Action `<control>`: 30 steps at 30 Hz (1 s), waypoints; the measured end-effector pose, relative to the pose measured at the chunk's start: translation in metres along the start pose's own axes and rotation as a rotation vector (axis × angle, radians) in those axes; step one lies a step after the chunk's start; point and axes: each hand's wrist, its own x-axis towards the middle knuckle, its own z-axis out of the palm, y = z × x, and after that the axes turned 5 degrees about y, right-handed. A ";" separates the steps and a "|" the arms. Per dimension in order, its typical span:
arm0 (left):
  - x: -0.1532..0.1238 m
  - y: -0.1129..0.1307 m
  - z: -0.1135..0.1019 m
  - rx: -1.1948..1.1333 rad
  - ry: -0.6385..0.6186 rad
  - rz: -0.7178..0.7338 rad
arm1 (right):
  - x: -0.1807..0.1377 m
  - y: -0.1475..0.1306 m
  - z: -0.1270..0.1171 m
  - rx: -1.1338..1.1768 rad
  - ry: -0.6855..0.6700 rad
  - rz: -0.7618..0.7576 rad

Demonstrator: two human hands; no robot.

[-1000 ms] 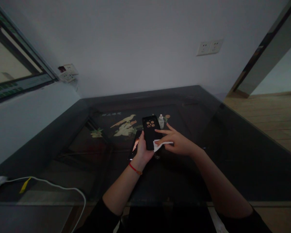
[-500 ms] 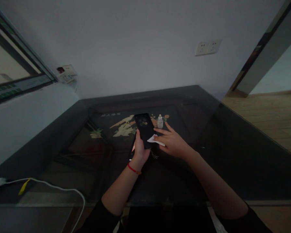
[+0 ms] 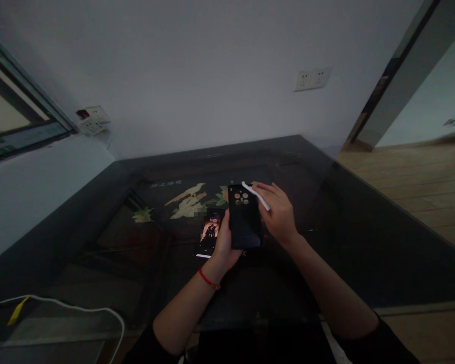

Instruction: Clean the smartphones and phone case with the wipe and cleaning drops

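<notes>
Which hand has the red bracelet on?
The left hand, the one holding the black phone case: it wears the red bracelet. The right hand, holding the white wipe, wears none.

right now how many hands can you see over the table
2: the left hand holds the black phone case, beside the lit phone; the right hand holds a white wipe near the case's upper right edge. No others show.

The lit phone screen (image 3: 211, 233) reads 11:05 — pale characters (image 3: 167, 184) on the tabletop (image 3: 364, 253) are blurred
</notes>
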 end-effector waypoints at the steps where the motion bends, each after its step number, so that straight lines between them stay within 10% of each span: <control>1: -0.001 -0.004 0.001 -0.004 0.026 0.002 | 0.000 0.000 0.002 -0.034 -0.049 -0.017; 9: 0.001 -0.011 0.003 0.031 0.105 -0.060 | -0.005 -0.001 0.013 -0.046 -0.279 -0.116; 30: 0.005 -0.008 0.001 0.010 0.073 0.013 | -0.007 0.013 0.017 -0.191 -0.293 -0.089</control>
